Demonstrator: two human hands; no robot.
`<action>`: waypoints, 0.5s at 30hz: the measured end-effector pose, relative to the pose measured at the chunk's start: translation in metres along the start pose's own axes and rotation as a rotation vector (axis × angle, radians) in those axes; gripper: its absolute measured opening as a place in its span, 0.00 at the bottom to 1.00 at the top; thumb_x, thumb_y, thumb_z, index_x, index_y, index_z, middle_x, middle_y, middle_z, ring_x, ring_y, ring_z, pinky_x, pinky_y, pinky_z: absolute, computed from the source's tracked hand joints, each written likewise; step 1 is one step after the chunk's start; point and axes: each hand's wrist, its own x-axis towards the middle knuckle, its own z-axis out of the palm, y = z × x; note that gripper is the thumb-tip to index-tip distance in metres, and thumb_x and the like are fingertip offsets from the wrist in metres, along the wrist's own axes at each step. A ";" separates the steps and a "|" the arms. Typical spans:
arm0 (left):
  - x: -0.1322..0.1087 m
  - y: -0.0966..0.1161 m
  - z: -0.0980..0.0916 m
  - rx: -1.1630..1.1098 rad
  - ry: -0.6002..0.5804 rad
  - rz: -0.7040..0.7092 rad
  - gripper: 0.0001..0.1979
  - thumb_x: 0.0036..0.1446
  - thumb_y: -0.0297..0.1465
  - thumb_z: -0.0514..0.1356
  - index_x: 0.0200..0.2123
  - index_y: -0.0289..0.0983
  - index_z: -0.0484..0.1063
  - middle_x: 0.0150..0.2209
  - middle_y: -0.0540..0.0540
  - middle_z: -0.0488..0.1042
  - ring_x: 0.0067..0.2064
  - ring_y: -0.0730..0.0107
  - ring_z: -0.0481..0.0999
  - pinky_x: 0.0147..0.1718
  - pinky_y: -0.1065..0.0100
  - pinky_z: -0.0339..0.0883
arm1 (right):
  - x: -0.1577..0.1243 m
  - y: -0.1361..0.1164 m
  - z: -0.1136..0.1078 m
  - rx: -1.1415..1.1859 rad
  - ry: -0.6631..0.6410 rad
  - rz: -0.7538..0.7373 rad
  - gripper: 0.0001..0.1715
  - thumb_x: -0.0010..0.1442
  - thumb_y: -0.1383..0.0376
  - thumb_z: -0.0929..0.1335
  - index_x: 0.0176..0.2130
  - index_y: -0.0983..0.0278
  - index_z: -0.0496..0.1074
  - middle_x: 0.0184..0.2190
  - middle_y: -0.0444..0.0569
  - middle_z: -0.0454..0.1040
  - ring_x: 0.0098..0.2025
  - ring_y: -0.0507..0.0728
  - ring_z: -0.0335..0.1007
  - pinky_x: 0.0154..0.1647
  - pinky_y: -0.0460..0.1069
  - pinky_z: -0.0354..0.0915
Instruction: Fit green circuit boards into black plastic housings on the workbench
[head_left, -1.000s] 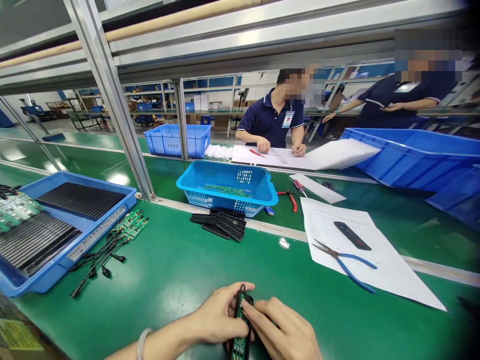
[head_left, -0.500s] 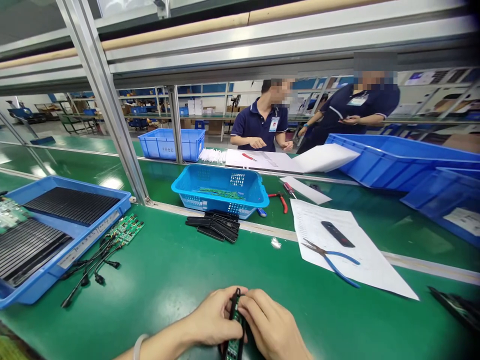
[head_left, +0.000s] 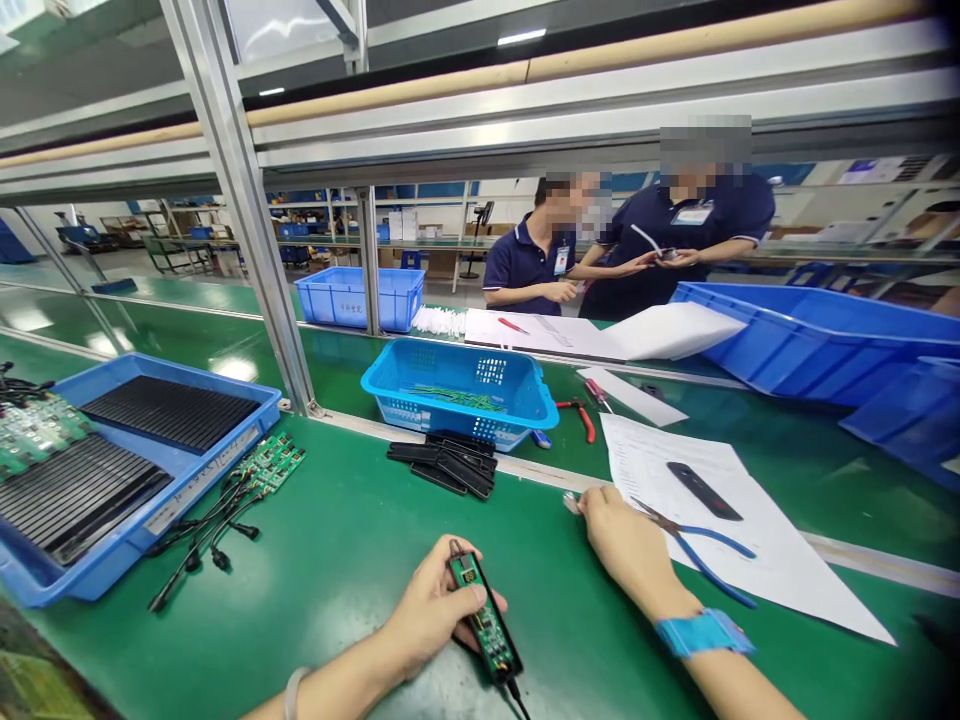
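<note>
Fingers of my left hand pinch a narrow green circuit board by its side, near the surface's front edge, its black cable trailing toward me. My right hand reaches further across the surface, fingers curled with their tips at a small clear scrap beside the white paper sheet; whether they grip it I cannot tell. Blue-handled pliers lie on the sheet just beside that hand. Black casings sit stacked before the blue basket.
</note>
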 end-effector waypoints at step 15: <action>0.005 -0.012 0.000 0.087 0.200 0.173 0.18 0.50 0.46 0.58 0.33 0.37 0.62 0.24 0.55 0.60 0.21 0.80 0.61 0.16 0.77 0.60 | -0.110 -0.114 -0.010 0.332 0.114 -0.496 0.17 0.61 0.60 0.64 0.48 0.64 0.63 0.35 0.52 0.72 0.35 0.58 0.74 0.34 0.50 0.73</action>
